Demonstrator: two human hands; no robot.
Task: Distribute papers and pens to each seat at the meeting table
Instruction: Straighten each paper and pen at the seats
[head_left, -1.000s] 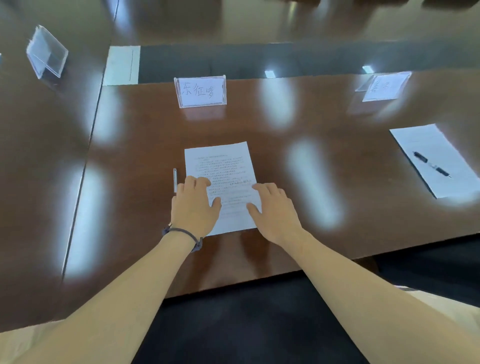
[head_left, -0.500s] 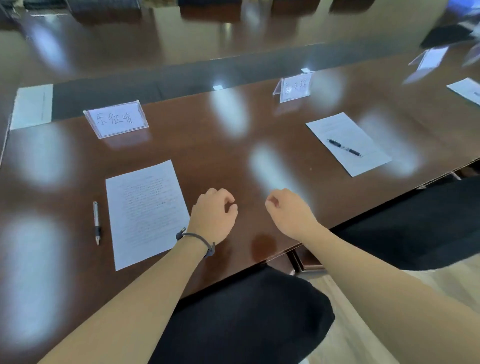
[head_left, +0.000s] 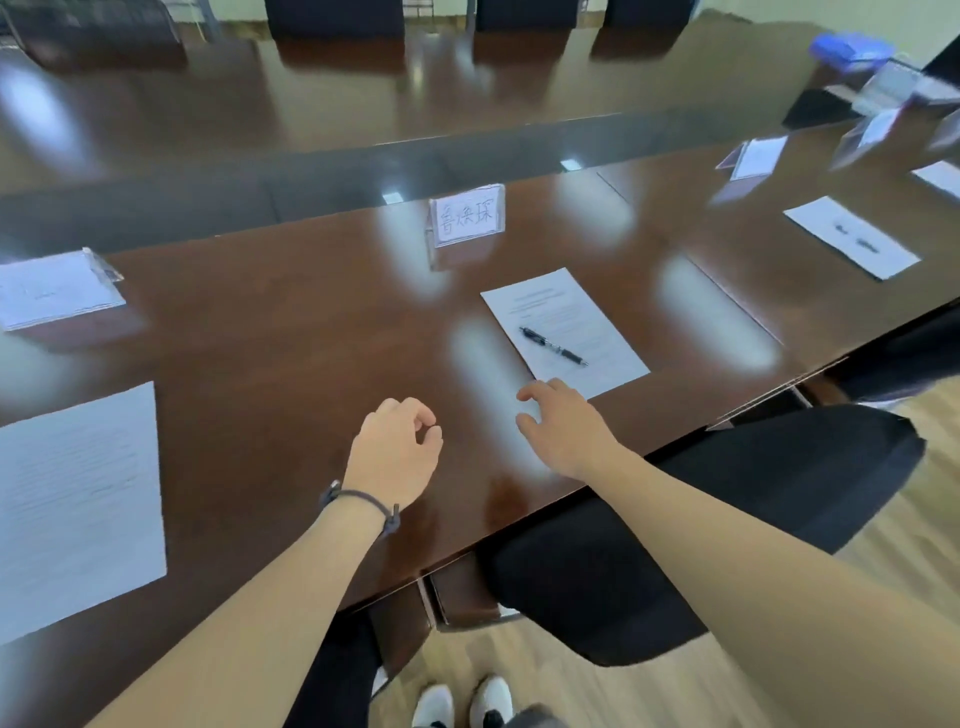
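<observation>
A printed paper (head_left: 563, 327) lies on the dark wooden meeting table (head_left: 291, 332) with a black pen (head_left: 553, 346) resting across it, below a name card (head_left: 466, 215). My right hand (head_left: 563, 428) hovers just short of that paper's near corner, fingers spread and holding nothing. My left hand (head_left: 395, 449) floats over bare table to its left, fingers loosely curled with nothing in them. Another paper (head_left: 78, 499) lies at the far left. A third paper with a pen (head_left: 852, 236) sits at the right.
A second name card (head_left: 54, 288) stands at the left, and more name cards (head_left: 758, 156) at the far right. A black chair (head_left: 727, 509) is tucked under the table's near edge by my right arm. More chairs line the far side. A blue box (head_left: 849, 49) sits at the top right.
Both hands left the first paper and moved right along the table. The view swung right, so the second seat's paper and pen now lie just ahead of my right hand, which has opened.
</observation>
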